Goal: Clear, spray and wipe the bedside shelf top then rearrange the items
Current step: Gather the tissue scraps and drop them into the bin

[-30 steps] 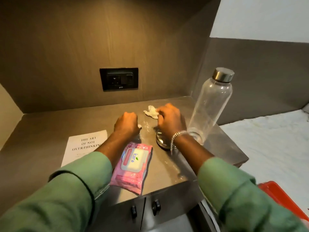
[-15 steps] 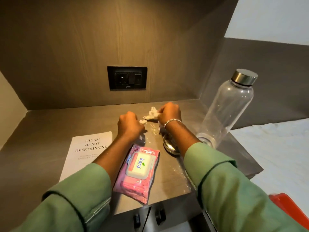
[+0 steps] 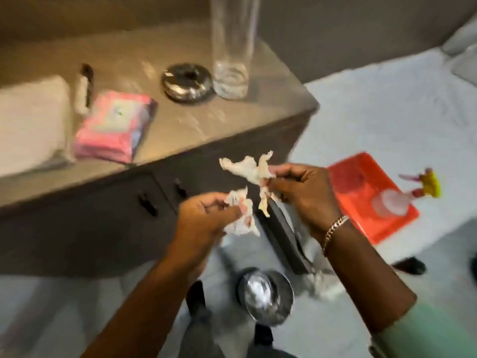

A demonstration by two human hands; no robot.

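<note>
Both hands hung in front of the shelf, out past its front edge and above the floor. The left hand (image 3: 206, 218) had its fingers (image 3: 219, 206) pinched on a small crumpled tissue scrap (image 3: 241, 215); the right hand (image 3: 307, 195) pinched a larger torn tissue piece (image 3: 247, 167) that trailed up and to the left from its fingers (image 3: 280, 177). The two scraps hung near each other but apart.

The relation that mattered lay straight down: a round metal bin (image 3: 265, 297) stood on the floor below and slightly to the right of the scraps, closer under the left hand's piece than the right's. Dropping the waste would probably need only a short lowering, the right hand moving inward a little.

The shelf top (image 3: 180, 120) was not yet cleared. A pink wipes pack (image 3: 116, 130) lay near its front edge, a white paper (image 3: 31, 120) at the left, a dark metal disc (image 3: 188, 82) just beside the clear bottle (image 3: 233, 47) toward the right corner. The spray bottle (image 3: 402, 197) lay on a red tray (image 3: 356, 192) on the bed, nearer the right hand.
</note>
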